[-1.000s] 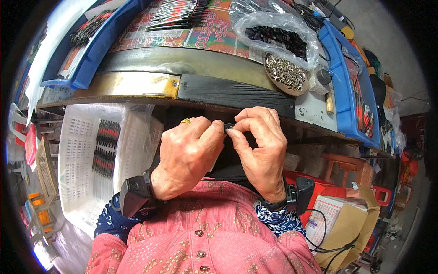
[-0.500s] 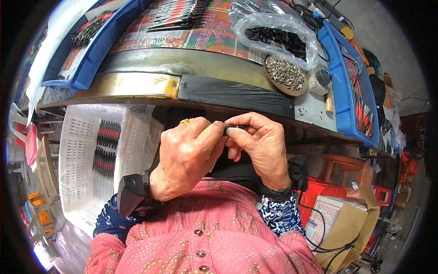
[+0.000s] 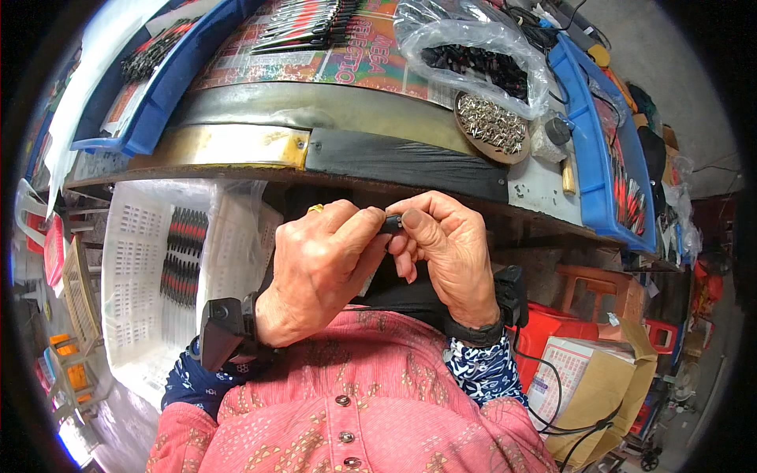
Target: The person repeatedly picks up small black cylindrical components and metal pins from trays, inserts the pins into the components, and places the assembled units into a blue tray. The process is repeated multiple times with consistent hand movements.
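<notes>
My left hand [image 3: 315,256], with a gold ring on one finger, pinches a small black part [image 3: 391,225] between thumb and forefinger in front of my chest. From the other side, the thumb and forefinger of my right hand [image 3: 449,252] close on the end of the same part, their tips almost meeting the left ones. A tiny pale spot shows at its right end. The fingers hide most of the part, so its full shape cannot be seen. Both hands are held just short of the bench edge [image 3: 402,167].
A white plastic basket [image 3: 142,268] with rows of black-and-red pens [image 3: 184,256] stands at left. On the bench are a bowl of small metal tips [image 3: 493,126], a clear bag of black parts [image 3: 481,67], pens [image 3: 307,24], and blue trays [image 3: 150,118] at both sides.
The dark length that reached right through my right fingers no longer shows there. My right thumb has shifted up to the forefinger, and more of the black part shows at the left fingertips.
</notes>
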Demonstrator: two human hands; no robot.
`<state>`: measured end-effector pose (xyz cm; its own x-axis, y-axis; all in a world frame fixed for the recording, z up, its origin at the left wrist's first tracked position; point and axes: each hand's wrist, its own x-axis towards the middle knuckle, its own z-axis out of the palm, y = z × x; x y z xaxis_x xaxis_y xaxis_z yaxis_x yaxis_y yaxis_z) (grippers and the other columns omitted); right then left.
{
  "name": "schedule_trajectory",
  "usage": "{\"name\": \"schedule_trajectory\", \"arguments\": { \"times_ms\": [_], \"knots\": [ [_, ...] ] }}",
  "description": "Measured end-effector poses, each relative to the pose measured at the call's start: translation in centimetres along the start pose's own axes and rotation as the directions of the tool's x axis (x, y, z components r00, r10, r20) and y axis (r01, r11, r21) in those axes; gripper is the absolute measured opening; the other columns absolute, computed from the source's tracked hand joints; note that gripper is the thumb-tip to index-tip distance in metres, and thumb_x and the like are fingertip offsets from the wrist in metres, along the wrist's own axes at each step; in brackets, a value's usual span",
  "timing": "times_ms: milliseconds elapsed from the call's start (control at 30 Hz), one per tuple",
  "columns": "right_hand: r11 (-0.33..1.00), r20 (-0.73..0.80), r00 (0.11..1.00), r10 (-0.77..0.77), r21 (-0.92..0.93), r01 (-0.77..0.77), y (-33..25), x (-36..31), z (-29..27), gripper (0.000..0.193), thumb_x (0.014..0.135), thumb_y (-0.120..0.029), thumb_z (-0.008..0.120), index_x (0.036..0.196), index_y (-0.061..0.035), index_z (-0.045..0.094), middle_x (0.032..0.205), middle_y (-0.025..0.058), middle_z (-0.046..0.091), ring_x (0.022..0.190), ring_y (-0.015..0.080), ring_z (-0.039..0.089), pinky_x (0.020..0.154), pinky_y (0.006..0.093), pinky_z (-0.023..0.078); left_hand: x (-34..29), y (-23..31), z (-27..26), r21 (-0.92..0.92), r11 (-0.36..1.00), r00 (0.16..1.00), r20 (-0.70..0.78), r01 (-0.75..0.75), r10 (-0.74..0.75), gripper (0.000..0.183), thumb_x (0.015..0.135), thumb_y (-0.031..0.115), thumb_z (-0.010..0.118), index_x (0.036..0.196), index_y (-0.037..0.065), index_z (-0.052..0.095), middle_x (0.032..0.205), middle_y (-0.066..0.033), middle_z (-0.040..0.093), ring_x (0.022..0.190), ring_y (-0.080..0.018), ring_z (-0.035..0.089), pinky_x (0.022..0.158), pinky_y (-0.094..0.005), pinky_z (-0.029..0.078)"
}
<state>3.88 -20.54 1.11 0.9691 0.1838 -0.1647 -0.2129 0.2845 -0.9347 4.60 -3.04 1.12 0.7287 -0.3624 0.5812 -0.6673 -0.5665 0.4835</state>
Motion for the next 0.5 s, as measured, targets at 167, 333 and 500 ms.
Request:
{"name": "schedule_trajectory", "arguments": {
  "times_ms": [167,333,500],
  "knots": [
    [0.995,-0.019,1.0,0.007,-0.104,-0.009,0.04,-0.13,-0.12,0.018,0.093,-0.015,0.066,0.1,0.0014,0.064,0.069,0.0058,0.064,0.051,0.0075,0.056,0.044,0.0192,0.042,-0.21,0.03,0.24,0.002,1.0,1.0,0.007,-0.022,0.022,0.019,0.074,0.006,0.072,0.089,0.006,0.06,0.069,-0.0086,0.051,0.059,-0.0276,0.056,0.051,-0.0379,0.045],
    [0.995,-0.033,0.999,-0.032,-0.1,0.028,0.29,-0.18,0.0,0.014,0.092,-0.012,0.067,0.097,0.0005,0.065,0.068,0.0045,0.064,0.051,0.006,0.055,0.044,0.0183,0.041,-0.41,0.08,0.56,0.009,0.999,0.999,-0.006,-0.033,0.033,0.019,0.074,0.006,0.072,0.089,0.005,0.061,0.07,-0.0081,0.051,0.059,-0.0264,0.057,0.051,-0.0372,0.046],
    [0.989,-0.102,0.991,-0.09,-0.129,0.076,0.77,-0.35,0.54,0.012,0.092,-0.012,0.067,0.096,-0.0005,0.066,0.068,0.0037,0.064,0.051,0.0047,0.054,0.044,0.0174,0.041,-0.36,-0.06,0.79,0.041,0.997,0.998,-0.015,-0.06,0.061,0.021,0.073,0.005,0.072,0.091,0.005,0.061,0.07,-0.0079,0.052,0.059,-0.026,0.057,0.051,-0.0373,0.046]
  ]
}}
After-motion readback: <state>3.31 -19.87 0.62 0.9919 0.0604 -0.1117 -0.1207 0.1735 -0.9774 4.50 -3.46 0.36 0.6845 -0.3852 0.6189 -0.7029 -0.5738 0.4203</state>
